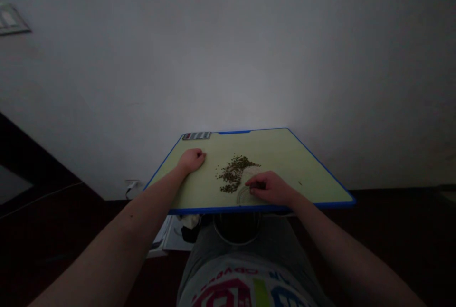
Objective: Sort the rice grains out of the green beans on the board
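On a pale yellow-green tabletop (274, 145) with a blue rim lies a loose spread of small dark brown grains (233, 172), too small to name exactly. Against their right side rests a whitish, see-through pouch-like thing (251, 171). A thin pale loop (242, 196), like a cord, curves below it near the front edge. My right hand (270, 188) is at the pouch and loop, thumb and fingers pinched together; what is between them is hidden. My left hand (192, 159) rests on the tabletop left of the grains, fingers curled in, with nothing visible in it.
A flat calculator-like object (196, 136) lies at the far left corner. A round metal-rimmed pot or bowl (237, 238) sits below the front edge, between my legs. A wall (228, 60) stands behind the table. A plug with a cable (131, 185) is at lower left.
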Demonstrator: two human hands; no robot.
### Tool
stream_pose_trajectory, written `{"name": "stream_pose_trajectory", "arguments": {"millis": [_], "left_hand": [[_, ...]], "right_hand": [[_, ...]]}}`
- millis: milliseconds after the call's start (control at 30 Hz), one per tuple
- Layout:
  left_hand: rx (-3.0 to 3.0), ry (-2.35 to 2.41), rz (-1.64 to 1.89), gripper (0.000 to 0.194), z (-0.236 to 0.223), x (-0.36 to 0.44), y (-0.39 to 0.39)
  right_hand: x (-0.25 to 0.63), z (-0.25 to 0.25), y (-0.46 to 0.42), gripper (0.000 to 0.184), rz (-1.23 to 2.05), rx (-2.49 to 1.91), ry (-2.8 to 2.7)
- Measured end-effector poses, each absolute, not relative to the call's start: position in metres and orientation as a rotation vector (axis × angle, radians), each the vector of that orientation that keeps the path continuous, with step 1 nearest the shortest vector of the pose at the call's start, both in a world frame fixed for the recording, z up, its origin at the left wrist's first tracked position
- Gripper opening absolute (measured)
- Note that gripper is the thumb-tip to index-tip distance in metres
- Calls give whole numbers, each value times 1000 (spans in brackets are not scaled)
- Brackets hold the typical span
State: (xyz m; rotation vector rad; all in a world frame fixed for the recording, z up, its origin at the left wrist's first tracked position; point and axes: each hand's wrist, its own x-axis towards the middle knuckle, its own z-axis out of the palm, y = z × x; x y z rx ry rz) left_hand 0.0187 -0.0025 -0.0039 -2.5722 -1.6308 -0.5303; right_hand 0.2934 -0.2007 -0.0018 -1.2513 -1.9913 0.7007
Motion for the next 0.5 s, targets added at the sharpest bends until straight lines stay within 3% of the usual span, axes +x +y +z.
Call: {"name": "stream_pose_trajectory", "arguments": {"millis": [500], "left_hand": [[-2565,-1614,-494,43,-6,21,-1]], "right_hand": [[297,-6,-199,25,682,-1240,-1988]]}}
